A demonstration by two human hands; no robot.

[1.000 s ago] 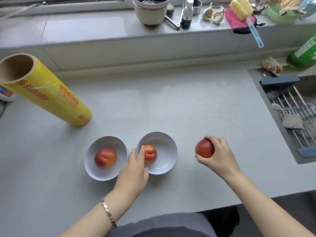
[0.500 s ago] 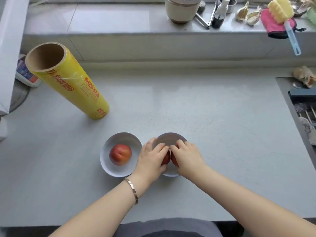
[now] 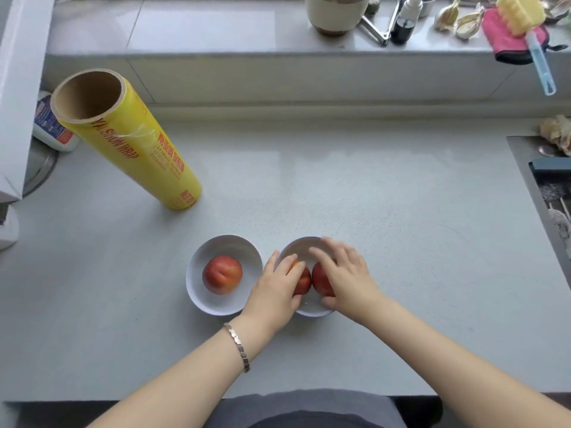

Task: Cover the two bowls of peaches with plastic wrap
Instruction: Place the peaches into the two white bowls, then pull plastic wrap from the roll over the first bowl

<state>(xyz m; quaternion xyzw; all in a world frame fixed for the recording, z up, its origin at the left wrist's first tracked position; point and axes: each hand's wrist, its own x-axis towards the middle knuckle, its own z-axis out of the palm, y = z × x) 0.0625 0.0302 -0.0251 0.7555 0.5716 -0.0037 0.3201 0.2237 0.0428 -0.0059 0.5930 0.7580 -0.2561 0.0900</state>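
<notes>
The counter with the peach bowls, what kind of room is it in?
Probably a home kitchen: a sink is set into the counter, a plastic wrap roll sits on it, and a dish brush rests on the ledge.

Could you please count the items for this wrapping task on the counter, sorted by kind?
Peaches: 3
Bowls: 2
Roll of plastic wrap: 1
Total: 6
</notes>
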